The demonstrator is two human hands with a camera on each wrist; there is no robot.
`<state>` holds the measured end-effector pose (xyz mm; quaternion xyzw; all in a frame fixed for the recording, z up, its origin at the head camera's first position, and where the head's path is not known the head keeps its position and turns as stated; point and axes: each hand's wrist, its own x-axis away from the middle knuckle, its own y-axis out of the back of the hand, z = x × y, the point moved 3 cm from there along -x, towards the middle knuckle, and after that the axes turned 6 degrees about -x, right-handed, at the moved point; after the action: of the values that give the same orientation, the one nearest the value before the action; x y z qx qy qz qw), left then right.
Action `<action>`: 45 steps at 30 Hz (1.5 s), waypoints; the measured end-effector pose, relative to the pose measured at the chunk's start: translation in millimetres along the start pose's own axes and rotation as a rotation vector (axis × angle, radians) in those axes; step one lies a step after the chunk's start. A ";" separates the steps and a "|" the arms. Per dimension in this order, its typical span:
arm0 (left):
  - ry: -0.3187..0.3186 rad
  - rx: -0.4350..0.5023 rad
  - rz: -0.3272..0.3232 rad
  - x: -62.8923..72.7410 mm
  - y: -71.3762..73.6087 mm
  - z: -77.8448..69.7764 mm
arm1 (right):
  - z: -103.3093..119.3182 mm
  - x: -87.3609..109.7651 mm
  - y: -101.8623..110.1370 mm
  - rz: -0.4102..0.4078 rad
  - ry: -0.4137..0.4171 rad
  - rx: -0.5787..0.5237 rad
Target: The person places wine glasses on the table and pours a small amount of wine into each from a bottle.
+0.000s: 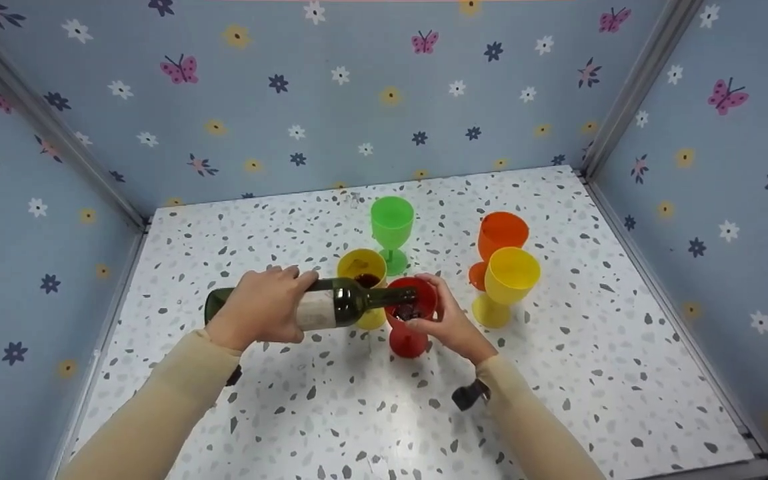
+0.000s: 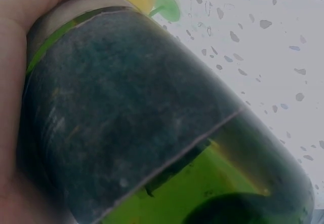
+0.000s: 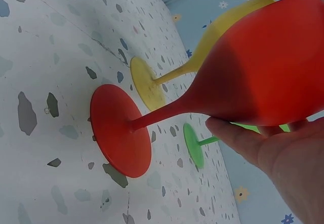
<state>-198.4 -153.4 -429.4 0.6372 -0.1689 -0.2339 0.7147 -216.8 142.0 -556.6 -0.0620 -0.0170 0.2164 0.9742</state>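
Note:
My left hand (image 1: pixel 265 303) grips the body of a dark green wine bottle (image 1: pixel 347 301), which lies almost level with its neck over a red goblet (image 1: pixel 408 341). Dark liquid (image 1: pixel 406 312) shows inside that goblet, below the bottle's mouth. Around the red bowl curl the fingers and thumb of my right hand (image 1: pixel 451 327). The right wrist view shows the goblet's round red foot (image 3: pixel 121 131) on the tabletop and a darker band through its bowl. Close beside it, partly behind the bottle, a yellow goblet (image 1: pixel 362 260) holds dark liquid too.
Behind the yellow goblet stands a green goblet (image 1: pixel 392 223). To the right, an orange goblet (image 1: pixel 503 237) and a second yellow goblet (image 1: pixel 513 277) stand close together. Flower-patterned panels (image 1: pixel 357 100) enclose the speckled white table (image 1: pixel 277 413) at the back and sides.

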 end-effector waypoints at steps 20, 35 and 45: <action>0.078 0.189 -0.009 16.6 -34.5 -2.1 | 0.4 0.6 -0.6 -0.013 -0.038 -0.011; 0.141 0.252 -0.030 43.5 -52.8 7.8 | -0.1 -1.0 -0.5 -0.023 -0.027 -0.007; 0.200 0.258 -0.042 68.8 -67.4 16.1 | -2.6 -1.1 -0.1 -0.046 -0.050 0.004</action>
<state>-157.8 -209.9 -497.9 0.7471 -0.1124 -0.1606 0.6352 -217.6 141.2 -559.2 -0.0545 -0.0423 0.1956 0.9782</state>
